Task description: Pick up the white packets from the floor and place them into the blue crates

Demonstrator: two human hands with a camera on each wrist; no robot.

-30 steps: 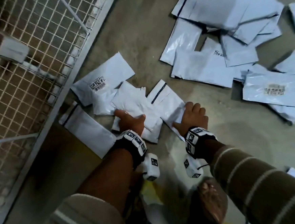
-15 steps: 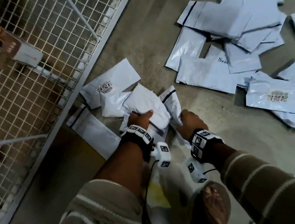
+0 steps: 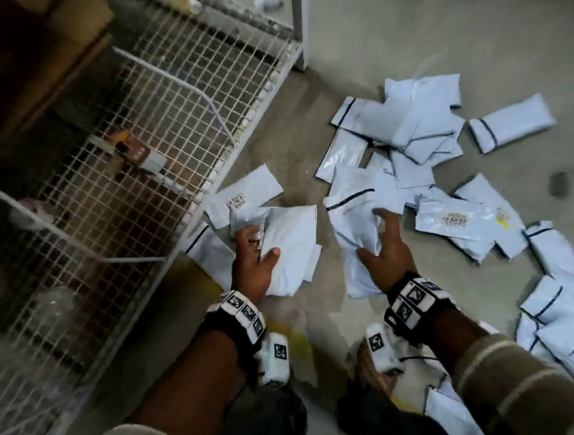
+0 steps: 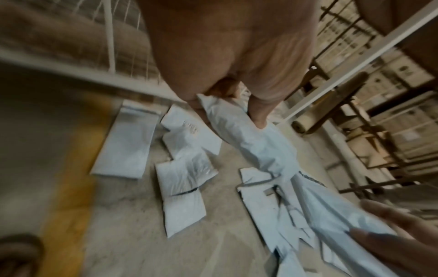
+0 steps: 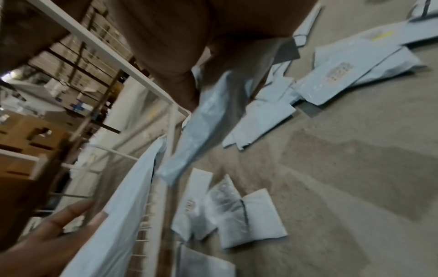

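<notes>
Both hands have lifted packets off the floor (image 3: 403, 53): left hand (image 3: 253, 266) and right hand (image 3: 386, 247) each grip some. Many remain; no crates visible.

Both hands have lifted apart off the floor, the left hand (image 3: 253, 259) and right hand (image 3: 387, 247) each gripping white packets (image 3: 292, 241).

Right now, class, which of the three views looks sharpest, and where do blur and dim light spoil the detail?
Head view: sharpest, the barcode packet readable as a label, corners dim. Left wrist view: smeared by motion, the left hand a soft mass. Right wrist view: blurred too, the held packet streaked.
</notes>
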